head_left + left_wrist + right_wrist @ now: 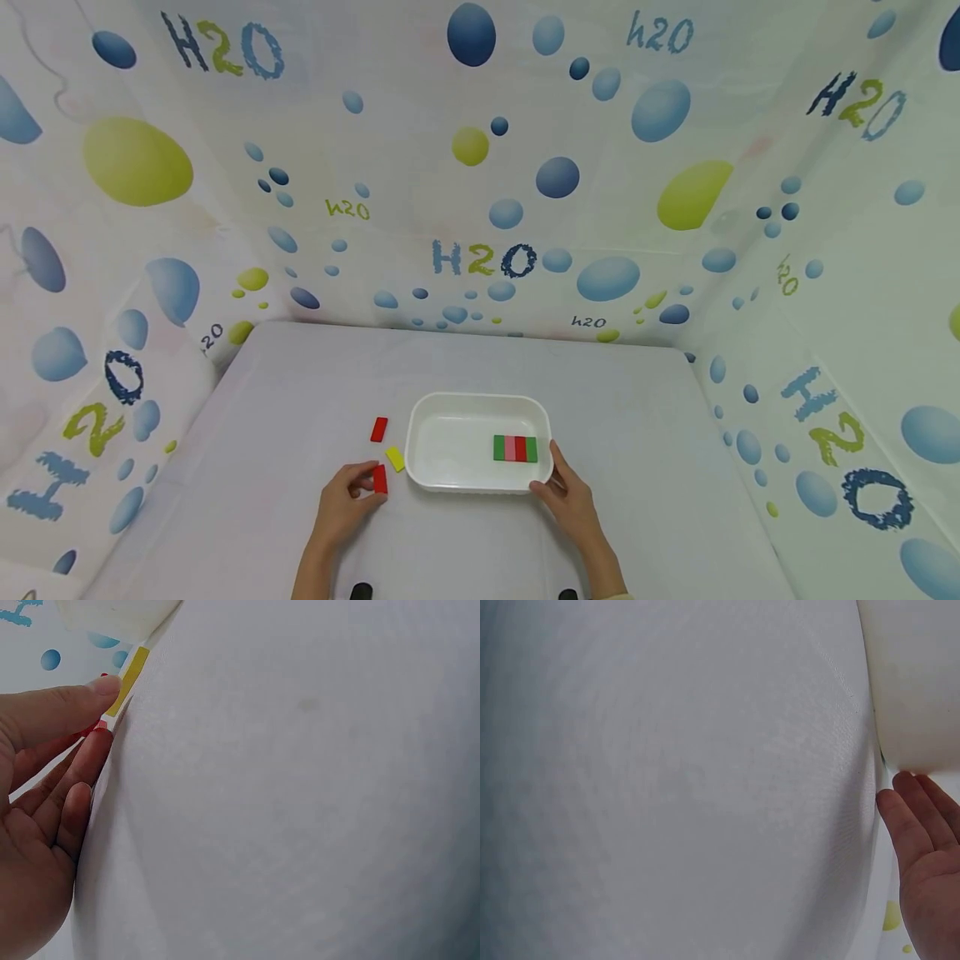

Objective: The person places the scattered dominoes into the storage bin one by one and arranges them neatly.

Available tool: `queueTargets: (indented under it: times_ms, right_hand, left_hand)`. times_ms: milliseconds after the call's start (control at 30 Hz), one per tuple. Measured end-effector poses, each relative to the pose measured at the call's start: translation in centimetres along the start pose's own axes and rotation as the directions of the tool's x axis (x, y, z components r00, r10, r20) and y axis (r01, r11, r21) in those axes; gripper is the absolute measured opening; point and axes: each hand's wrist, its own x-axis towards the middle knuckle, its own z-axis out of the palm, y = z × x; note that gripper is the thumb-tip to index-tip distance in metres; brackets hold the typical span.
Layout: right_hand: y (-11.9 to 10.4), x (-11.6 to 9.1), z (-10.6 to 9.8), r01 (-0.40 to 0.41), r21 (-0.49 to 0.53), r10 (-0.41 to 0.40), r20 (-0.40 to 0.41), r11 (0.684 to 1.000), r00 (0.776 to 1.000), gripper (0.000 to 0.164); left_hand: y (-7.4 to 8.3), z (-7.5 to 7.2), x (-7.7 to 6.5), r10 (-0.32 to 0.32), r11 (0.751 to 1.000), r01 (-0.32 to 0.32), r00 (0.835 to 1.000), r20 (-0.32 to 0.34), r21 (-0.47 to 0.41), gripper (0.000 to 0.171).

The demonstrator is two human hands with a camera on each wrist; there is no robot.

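Note:
In the head view my left hand (348, 497) pinches a small red block (380, 479) between thumb and fingers, left of the white tray (480, 486). The left wrist view shows that hand (52, 765) with only bits of red visible between the fingertips. A yellow block (395, 459) lies just beyond it, beside the tray, and another red block (378, 429) lies farther back. My right hand (570, 500) holds the tray's near right corner, thumb at the front rim and fingers along the right side. Inside the tray, a row of green, pink and red blocks (515, 448) sits near the right.
A white cloth covers the table (645, 417). Patterned curtains (480, 200) with bubbles and lettering enclose the back and both sides. Two small dark objects (362, 592) show at the bottom edge of the head view.

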Motion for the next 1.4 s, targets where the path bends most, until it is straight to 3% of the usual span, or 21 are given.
queueTargets:
  times_ms: [500,800,1067,1300,1400]
  right_hand:
    - [0.2,0.1,0.0,0.001,0.006,-0.001,0.008,1.0,1.0,0.079]
    - [0.4,0.2,0.0,-0.005,0.018,0.005,0.009,1.0,1.0,0.079]
    - [0.5,0.2,0.0,0.006,0.005,-0.006,-0.005,1.0,1.0,0.079]
    - [-3.3,-0.4,-0.3,-0.008,-0.026,0.008,-0.004,1.0,1.0,0.076]
    - [-2.2,-0.3,-0.1,-0.011,-0.027,0.011,-0.012,1.0,1.0,0.077]
  left_hand:
    - [0.3,-0.3,-0.2,0.015,1.0,-0.015,0.999,-0.031,0.006,0.053]
    - [1.1,-1.5,-0.5,-0.024,1.0,0.023,0.998,-0.05,-0.02,0.055]
    - [3.0,-2.6,-0.7,0.062,0.996,-0.069,0.992,-0.108,-0.06,0.055]
    - [5.3,-2.9,-0.6,0.113,0.989,-0.124,0.986,-0.123,-0.083,0.056]
    - [6.3,-2.8,-0.4,0.129,0.986,-0.141,0.984,-0.125,-0.092,0.057]
